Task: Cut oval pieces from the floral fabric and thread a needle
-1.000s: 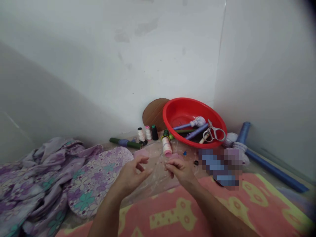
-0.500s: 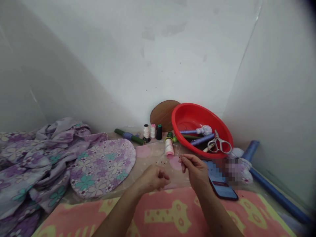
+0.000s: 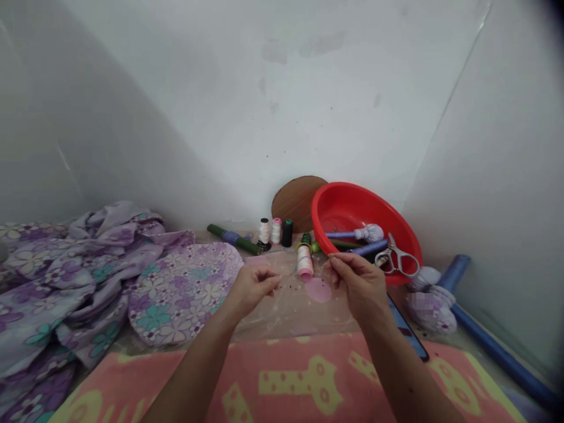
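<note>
Seen from the head camera, the 2 forearms reach forward over a pink-and-yellow patterned mat (image 3: 282, 376). The right hand (image 3: 359, 288) is raised, its thumb and forefinger pinched tightly together at the tips, while the other fingers curl below. Whatever it pinches is too fine to make out, so I cannot tell if it has hold of anything. The left hand (image 3: 253, 288) is half open, its fingers loosely curled with the tips close together. It shows no visible object, though a thin thread could not be ruled out.

Between the hands, on a transparent plastic sheet (image 3: 282, 311), stands a white thread spool with a pink base (image 3: 305, 262), just left of the right hand. Below it lies a round pink patch (image 3: 318, 289), with tiny dark beads (image 3: 293, 288) scattered beside it.

Farther back stand 3 upright thread spools (image 3: 275, 231) in white, pink and black. To their right, a round red plastic basin (image 3: 335, 202) holds steel scissors with looped handles (image 3: 396, 258). A smartphone (image 3: 408, 329) lies just right of the right hand, partly under it. A lilac floral fabric (image 3: 185, 294) lies in folds at left.
</note>
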`<action>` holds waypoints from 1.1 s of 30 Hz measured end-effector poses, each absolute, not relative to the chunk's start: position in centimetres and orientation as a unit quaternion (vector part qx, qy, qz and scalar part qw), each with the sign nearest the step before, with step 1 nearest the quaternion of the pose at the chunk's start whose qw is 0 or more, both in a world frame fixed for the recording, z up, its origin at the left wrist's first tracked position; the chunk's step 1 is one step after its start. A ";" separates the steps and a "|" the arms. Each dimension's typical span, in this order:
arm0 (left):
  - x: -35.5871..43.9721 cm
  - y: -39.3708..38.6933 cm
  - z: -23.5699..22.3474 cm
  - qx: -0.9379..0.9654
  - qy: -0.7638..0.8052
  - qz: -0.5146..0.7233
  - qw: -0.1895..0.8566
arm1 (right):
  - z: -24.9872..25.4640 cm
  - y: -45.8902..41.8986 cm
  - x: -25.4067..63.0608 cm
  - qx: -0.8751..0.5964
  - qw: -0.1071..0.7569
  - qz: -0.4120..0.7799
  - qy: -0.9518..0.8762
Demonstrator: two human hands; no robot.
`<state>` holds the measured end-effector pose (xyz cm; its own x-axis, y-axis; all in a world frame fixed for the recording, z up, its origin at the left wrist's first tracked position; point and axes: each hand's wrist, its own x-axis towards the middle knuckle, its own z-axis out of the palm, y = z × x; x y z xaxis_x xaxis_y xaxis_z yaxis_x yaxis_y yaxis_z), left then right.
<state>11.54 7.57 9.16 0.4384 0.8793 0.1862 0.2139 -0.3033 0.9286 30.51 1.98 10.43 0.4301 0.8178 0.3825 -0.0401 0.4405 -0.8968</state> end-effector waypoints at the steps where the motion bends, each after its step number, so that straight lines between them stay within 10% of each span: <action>1: 11.4 7.8 9.1 0.724 0.384 0.386 0.423 | 11.0 2.1 30.3 -0.438 0.720 0.290 -0.453; 7: 10.1 8.1 9.5 0.747 0.446 0.436 0.231 | 12.7 2.8 28.8 -0.449 0.689 0.283 -0.495; 18: 12.5 5.6 10.7 0.539 0.301 0.511 0.598 | 12.0 2.7 27.9 -0.406 0.670 0.352 -0.512; 33: 13.9 4.8 10.5 0.523 0.343 0.477 0.617 | 11.6 2.7 27.2 -0.371 0.668 0.407 -0.501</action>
<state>13.94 4.78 10.47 0.3094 0.9479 0.0758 -0.2298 -0.0029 0.9732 27.16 2.68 11.59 0.1675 0.9150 0.3671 -0.1717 0.3937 -0.9030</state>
